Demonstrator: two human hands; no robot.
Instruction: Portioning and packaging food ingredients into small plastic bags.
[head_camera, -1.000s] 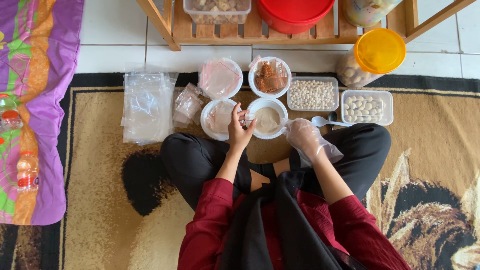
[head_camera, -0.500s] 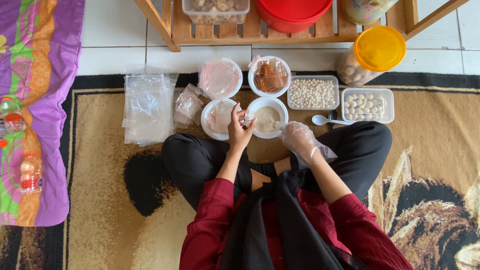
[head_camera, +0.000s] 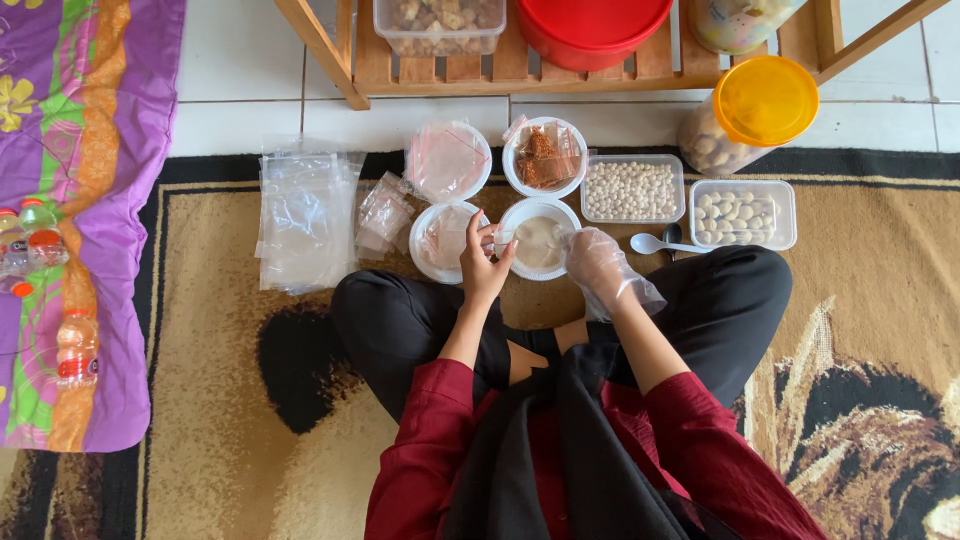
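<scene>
Centre frame: left hand (head_camera: 483, 262) pinches a small clear bag (head_camera: 500, 238); gloved right hand (head_camera: 594, 262), fingers curled, touches white bowl (head_camera: 539, 241)

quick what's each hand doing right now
Left hand: pinched shut on a small clear bag.
Right hand: plastic-gloved, at the white bowl; grip cannot be told.

Bright even daylight, soft shadows, sharp focus throughout.
</scene>
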